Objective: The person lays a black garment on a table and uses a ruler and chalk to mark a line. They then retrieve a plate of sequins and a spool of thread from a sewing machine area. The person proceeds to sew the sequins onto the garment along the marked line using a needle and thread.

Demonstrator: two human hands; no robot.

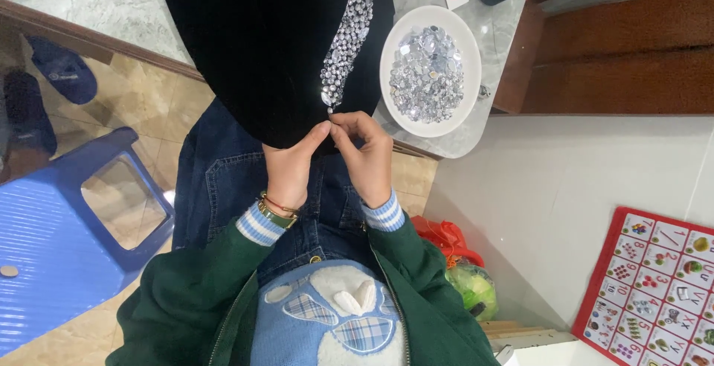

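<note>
A black velvet cloth (260,46) hangs from the marble table top (502,16) down over my lap. A band of silver rhinestones (349,31) runs down it. My left hand (291,167), with bracelets at the wrist, pinches the cloth's lower edge. My right hand (366,154) pinches the same edge just beside it, right under the lowest stone of the band. The fingertips of both hands touch. Whether a needle or a loose stone sits between them is hidden. A white plate (467,106) heaped with loose rhinestones stands on the table just right of the cloth.
A blue plastic stool (52,232) stands on the tiled floor at my left, with dark slippers (63,72) beyond it. A red bag (446,236) and a green bundle (472,288) lie at my right. A red picture chart (658,291) leans on the white wall. Brown wooden furniture (625,61) adjoins the table.
</note>
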